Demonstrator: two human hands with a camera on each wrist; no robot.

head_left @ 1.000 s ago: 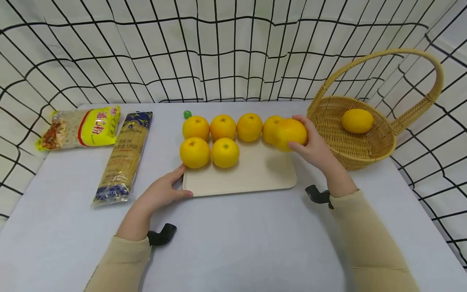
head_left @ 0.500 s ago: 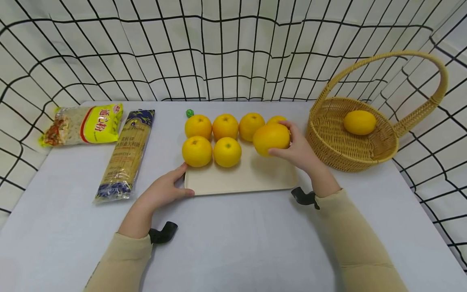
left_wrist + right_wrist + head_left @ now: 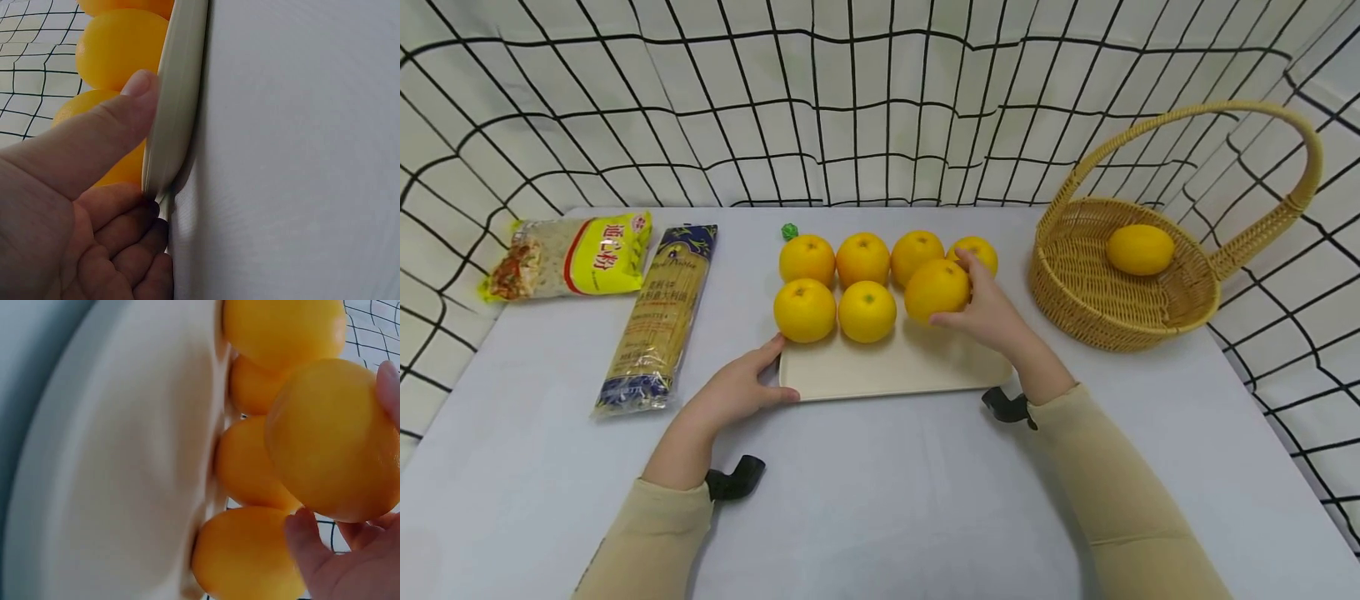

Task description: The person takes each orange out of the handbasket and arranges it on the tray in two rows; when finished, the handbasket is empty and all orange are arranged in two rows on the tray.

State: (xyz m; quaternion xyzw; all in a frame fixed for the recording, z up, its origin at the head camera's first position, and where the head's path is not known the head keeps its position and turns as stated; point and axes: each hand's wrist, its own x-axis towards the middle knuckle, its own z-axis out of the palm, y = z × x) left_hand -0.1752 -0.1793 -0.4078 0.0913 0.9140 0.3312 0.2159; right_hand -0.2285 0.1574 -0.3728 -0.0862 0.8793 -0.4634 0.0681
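Observation:
In the head view, my right hand (image 3: 992, 312) holds an orange (image 3: 936, 292) between thumb and fingers, over the back right part of a cream rectangular tray (image 3: 887, 371). The right wrist view shows this held orange (image 3: 334, 440) above the tray floor. Four fingers are partly hidden behind it. A back row of several oranges (image 3: 862, 262) sits on the tray, with two more, one of them an orange (image 3: 867, 312) beside the held one, in front. My left hand (image 3: 737, 390) grips the tray's front left corner, its thumb (image 3: 119, 125) on the rim.
A wicker basket (image 3: 1120, 333) with a tall handle stands at the right, holding one yellow fruit (image 3: 1140, 250). On the left lie a spaghetti pack (image 3: 658, 321) and a yellow food bag (image 3: 572, 256). A small green object (image 3: 789, 232) sits behind the tray. Black netting (image 3: 850, 108) borders the table.
My right hand has carried the orange leftward and slightly down, close to the front row's right end. The left hand stays at the tray corner.

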